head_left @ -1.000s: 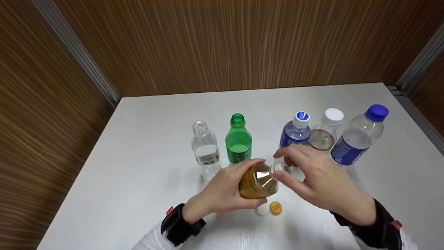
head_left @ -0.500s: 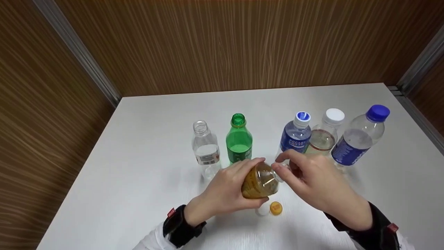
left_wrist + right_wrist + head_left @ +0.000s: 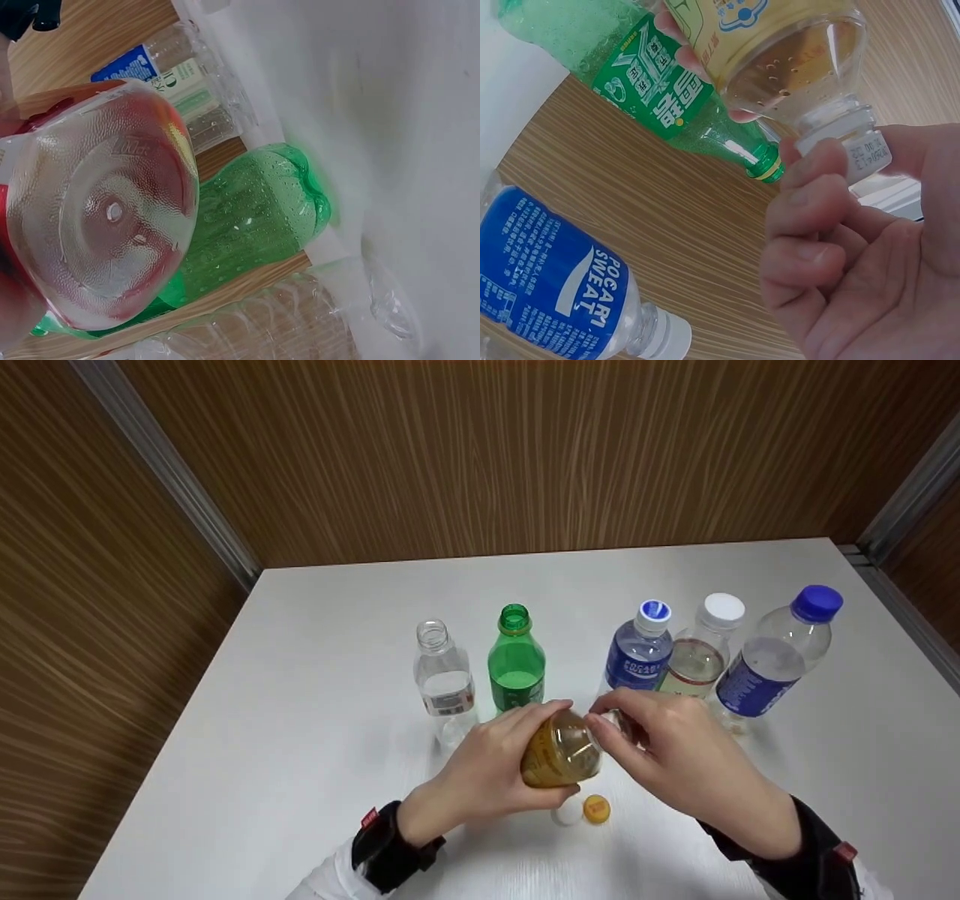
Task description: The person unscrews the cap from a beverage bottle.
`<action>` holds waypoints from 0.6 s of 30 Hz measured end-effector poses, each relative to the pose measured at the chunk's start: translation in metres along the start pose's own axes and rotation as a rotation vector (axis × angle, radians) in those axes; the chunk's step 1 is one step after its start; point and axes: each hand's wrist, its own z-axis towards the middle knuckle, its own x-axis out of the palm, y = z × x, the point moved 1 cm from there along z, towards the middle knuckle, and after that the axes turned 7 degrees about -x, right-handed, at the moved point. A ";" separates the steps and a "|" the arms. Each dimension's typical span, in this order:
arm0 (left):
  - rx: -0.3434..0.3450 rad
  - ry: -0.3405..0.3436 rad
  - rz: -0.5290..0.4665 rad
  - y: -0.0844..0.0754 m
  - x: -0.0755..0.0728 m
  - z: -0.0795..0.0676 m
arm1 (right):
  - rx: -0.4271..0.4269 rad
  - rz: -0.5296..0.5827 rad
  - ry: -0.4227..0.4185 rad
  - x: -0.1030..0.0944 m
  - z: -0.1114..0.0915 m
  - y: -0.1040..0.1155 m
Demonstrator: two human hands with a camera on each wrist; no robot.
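Observation:
My left hand (image 3: 487, 769) grips a tilted bottle (image 3: 556, 754) of amber drink with a yellow label; its neck points right toward my right hand. In the left wrist view the bottle's clear base (image 3: 112, 214) fills the left side. My right hand (image 3: 686, 761) pinches the white cap (image 3: 868, 156) at the bottle's neck between thumb and curled fingers. Print shows on the cap's side in the right wrist view. In the head view the fingers hide most of the cap. An orange cap (image 3: 596, 809) and a white cap (image 3: 568, 813) lie on the table below the bottle.
An uncapped clear bottle (image 3: 444, 675) and an uncapped green bottle (image 3: 516, 660) stand behind my left hand. Beyond my right hand stand a Pocari Sweat bottle (image 3: 639, 656), a white-capped bottle (image 3: 697, 660) and a blue-capped bottle (image 3: 776, 660). Wood-grain panels (image 3: 525, 457) border the white table (image 3: 315, 682).
My right thumb and fingers, spread around the cap a second ago, have closed on it and the hand has turned slightly. The bottle has shifted only a little in my left hand.

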 end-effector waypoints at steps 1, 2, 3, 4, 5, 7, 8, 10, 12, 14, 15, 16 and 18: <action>-0.005 0.008 -0.013 0.000 0.000 0.000 | -0.014 0.002 -0.007 0.000 0.000 0.000; -0.009 0.015 -0.026 0.000 0.000 0.000 | -0.030 0.002 -0.014 0.000 -0.001 0.000; -0.013 0.023 -0.040 0.000 -0.001 0.000 | -0.046 0.000 -0.020 0.000 -0.001 -0.001; -0.018 0.031 -0.052 0.000 -0.001 0.000 | -0.061 -0.002 -0.025 0.000 -0.001 -0.001; -0.023 0.038 -0.064 0.001 -0.001 0.000 | -0.080 -0.005 -0.030 -0.001 -0.001 -0.001; -0.034 0.051 -0.091 0.001 -0.001 0.000 | -0.118 -0.015 -0.032 -0.001 -0.002 -0.002; -0.038 0.057 -0.101 0.002 -0.001 0.000 | -0.135 -0.024 -0.031 -0.002 -0.002 -0.003; -0.045 0.066 -0.119 0.002 -0.001 0.000 | -0.179 -0.042 -0.026 -0.003 -0.002 -0.005; -0.049 0.076 -0.139 0.003 -0.002 0.001 | -0.225 -0.061 -0.023 -0.003 -0.002 -0.006; -0.054 0.087 -0.157 0.003 -0.002 0.001 | -0.271 -0.081 -0.026 -0.004 -0.003 -0.007; -0.057 0.094 -0.165 0.003 -0.002 0.001 | -0.293 -0.090 -0.029 -0.004 -0.003 -0.008; -0.060 0.100 -0.174 0.003 -0.003 0.001 | -0.310 -0.098 -0.033 -0.005 -0.003 -0.008; -0.066 0.113 -0.184 0.003 -0.003 0.001 | -0.328 -0.111 -0.037 -0.005 -0.003 -0.009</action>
